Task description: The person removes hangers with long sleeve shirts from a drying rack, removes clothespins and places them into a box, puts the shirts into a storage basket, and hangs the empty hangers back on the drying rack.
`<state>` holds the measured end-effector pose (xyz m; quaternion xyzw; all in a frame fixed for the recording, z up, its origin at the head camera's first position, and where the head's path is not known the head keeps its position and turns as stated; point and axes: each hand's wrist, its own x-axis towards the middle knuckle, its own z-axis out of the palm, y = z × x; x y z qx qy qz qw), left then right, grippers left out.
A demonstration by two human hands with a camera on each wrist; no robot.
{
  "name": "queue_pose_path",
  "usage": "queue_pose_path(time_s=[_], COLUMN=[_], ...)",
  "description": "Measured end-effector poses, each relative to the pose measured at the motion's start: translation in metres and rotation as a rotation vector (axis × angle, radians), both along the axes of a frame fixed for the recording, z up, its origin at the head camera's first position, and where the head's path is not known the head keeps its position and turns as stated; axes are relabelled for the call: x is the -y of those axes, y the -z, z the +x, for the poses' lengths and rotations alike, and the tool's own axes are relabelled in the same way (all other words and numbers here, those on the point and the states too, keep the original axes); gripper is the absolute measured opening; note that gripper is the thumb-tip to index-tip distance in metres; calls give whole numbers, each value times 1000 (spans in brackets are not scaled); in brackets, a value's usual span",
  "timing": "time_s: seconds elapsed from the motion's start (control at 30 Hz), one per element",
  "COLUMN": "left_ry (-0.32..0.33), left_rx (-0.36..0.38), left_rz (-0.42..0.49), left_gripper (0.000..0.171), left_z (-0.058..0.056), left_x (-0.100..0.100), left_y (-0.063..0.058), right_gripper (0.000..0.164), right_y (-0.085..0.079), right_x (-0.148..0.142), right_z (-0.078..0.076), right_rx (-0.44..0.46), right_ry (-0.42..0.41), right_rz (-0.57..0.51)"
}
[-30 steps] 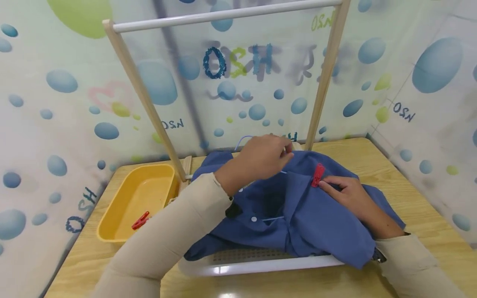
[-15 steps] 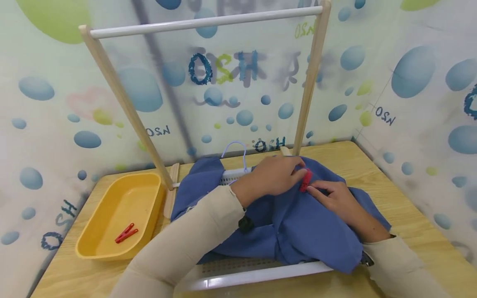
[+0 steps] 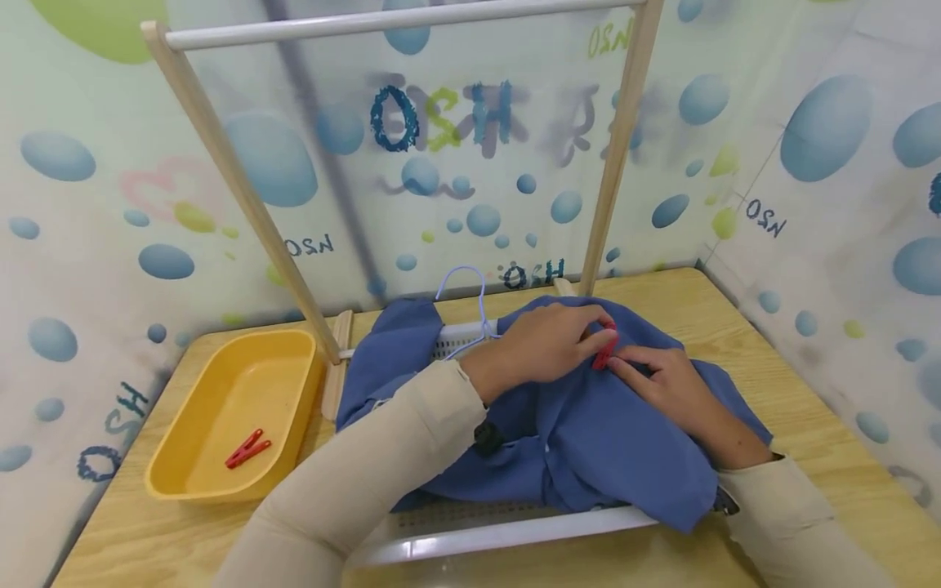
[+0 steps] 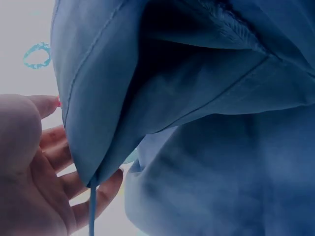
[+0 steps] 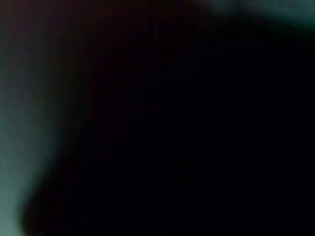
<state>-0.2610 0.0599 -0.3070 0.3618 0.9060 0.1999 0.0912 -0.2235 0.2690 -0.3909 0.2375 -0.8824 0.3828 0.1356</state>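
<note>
Against the blue shirt [image 3: 632, 441], red clip [image 3: 602, 359] is pinched by left hand [image 3: 551, 343]; right hand [image 3: 665, 388] placed beside it, grip can't be told. Left of shirt, second clip [image 3: 248, 451] is held in yellow tray [image 3: 253, 392].

Bubble-printed wall [image 3: 478, 188], wood-grain table [image 3: 794, 412], white-barred rack [image 3: 404, 20]

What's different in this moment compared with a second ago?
The left hand has moved down and to the right and now pinches the upper end of the red clip on the blue garment. The right hand stays at the clip's lower end; the other clip still lies in the yellow tray.
</note>
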Motion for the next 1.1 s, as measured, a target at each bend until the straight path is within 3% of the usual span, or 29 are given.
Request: queue_pose_path(time_s=[0.47,0.73,1.1], left_ry=[-33,-45,-38], left_rx=[-27,11,0], left_rz=[41,75,91], left_gripper=[33,25,21], left_z=[4,5,5], left_x=[0,0,-1], left_y=[5,3,3], right_gripper=[15,13,14], right_y=[-2,-2,-1], right_x=[0,0,-1], right_z=[3,0,-1], right_rx=[87,62,63], right_ry=[12,1,8], right_rz=[-4,-11,5])
